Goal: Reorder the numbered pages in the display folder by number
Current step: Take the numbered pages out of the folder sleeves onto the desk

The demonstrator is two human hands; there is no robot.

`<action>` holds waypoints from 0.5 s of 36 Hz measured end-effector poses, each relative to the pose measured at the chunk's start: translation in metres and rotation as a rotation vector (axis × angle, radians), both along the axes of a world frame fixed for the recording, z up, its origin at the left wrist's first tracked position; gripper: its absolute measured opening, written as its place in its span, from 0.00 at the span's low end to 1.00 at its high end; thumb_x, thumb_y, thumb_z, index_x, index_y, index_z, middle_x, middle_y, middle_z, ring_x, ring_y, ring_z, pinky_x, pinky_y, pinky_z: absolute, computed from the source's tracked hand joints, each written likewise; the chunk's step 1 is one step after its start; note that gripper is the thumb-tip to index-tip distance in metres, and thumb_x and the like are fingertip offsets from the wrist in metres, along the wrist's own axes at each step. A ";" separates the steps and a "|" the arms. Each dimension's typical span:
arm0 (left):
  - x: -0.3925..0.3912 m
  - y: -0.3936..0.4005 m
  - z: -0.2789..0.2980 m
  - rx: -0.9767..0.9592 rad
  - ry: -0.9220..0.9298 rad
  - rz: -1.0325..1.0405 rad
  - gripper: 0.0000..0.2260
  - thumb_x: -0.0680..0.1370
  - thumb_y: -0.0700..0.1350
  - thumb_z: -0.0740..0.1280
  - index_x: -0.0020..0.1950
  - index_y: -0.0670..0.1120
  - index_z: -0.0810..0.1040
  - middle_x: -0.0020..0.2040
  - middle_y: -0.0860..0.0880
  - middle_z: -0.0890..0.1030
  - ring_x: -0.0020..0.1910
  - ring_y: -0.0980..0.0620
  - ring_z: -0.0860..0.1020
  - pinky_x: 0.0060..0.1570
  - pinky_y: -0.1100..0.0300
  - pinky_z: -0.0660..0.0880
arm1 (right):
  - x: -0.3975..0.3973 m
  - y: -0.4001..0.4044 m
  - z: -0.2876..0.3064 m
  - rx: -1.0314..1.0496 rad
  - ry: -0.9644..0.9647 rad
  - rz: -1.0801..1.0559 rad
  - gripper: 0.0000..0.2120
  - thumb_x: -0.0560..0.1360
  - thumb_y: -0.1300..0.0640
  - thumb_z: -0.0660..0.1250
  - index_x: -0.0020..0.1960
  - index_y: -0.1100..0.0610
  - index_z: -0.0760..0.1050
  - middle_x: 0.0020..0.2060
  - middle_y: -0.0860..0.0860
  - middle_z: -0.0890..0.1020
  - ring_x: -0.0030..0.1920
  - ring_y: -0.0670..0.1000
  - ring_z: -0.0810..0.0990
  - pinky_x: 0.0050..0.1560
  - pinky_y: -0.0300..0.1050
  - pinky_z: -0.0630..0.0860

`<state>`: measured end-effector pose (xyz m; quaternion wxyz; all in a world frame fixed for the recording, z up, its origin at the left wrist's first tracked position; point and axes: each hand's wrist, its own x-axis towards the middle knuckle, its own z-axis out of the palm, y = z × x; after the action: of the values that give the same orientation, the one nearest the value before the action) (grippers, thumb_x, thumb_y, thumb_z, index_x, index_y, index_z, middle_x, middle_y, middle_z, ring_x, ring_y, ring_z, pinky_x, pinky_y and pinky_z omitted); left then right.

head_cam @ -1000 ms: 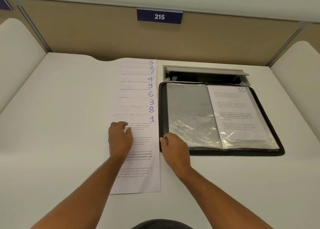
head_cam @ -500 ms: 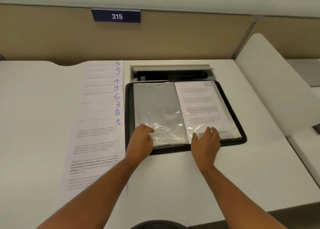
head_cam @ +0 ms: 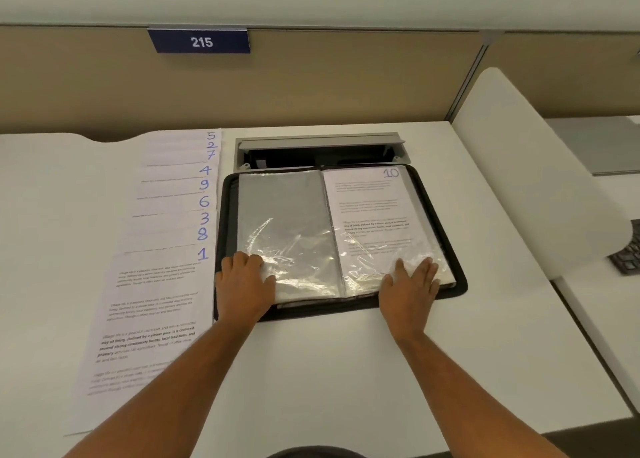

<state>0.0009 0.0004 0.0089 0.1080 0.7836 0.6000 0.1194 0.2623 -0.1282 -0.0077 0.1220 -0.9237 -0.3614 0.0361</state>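
Display folder (head_cam: 453,250), black-edged, lies open at frame centre on the white desk (head_cam: 346,371), page 10 (head_cam: 372,212) in its right sleeve. Left hand (head_cam: 244,284) rests on the lower left sleeve, fingers loosely curled; right hand (head_cam: 410,281) lies flat, fingers extended, on the lower right sleeve. Loose pages (head_cam: 166,215), staggered 5, 2, 7, 4, 9, 6, 3, 8, 1, occupy the left.

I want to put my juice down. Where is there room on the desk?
Bare desk lies in front of the folder, between the arms, and right of it. The left is crowded with fanned pages; both hands rest on the sleeves.
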 end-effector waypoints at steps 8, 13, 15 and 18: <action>-0.006 0.007 0.010 -0.031 -0.026 0.110 0.15 0.72 0.36 0.71 0.58 0.47 0.80 0.54 0.47 0.76 0.55 0.46 0.72 0.52 0.53 0.72 | -0.021 0.023 0.007 0.293 0.111 0.126 0.20 0.84 0.59 0.63 0.76 0.55 0.71 0.75 0.68 0.67 0.74 0.68 0.68 0.75 0.64 0.65; -0.001 0.010 0.017 -0.142 -0.314 0.075 0.12 0.78 0.38 0.68 0.61 0.46 0.81 0.59 0.48 0.77 0.56 0.50 0.76 0.55 0.61 0.70 | -0.057 0.034 0.015 0.484 0.230 0.409 0.22 0.85 0.50 0.57 0.79 0.48 0.66 0.79 0.60 0.63 0.52 0.57 0.84 0.55 0.56 0.83; 0.005 0.007 0.027 -0.206 -0.478 0.085 0.08 0.82 0.43 0.65 0.59 0.46 0.80 0.56 0.50 0.79 0.50 0.54 0.79 0.53 0.61 0.73 | -0.073 0.037 0.015 0.484 0.235 0.547 0.22 0.86 0.52 0.58 0.79 0.45 0.64 0.80 0.57 0.60 0.56 0.58 0.83 0.57 0.55 0.82; 0.013 0.004 0.041 -0.322 -0.780 0.178 0.14 0.85 0.52 0.58 0.54 0.47 0.80 0.47 0.49 0.82 0.46 0.50 0.82 0.50 0.55 0.79 | -0.097 0.038 0.009 0.448 0.228 0.769 0.26 0.84 0.56 0.61 0.80 0.43 0.63 0.82 0.56 0.58 0.60 0.63 0.81 0.57 0.57 0.81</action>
<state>0.0142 0.0042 0.0496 0.4370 0.5980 0.5906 0.3204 0.1652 -0.0898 0.0014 0.3354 -0.6633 -0.6614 0.1009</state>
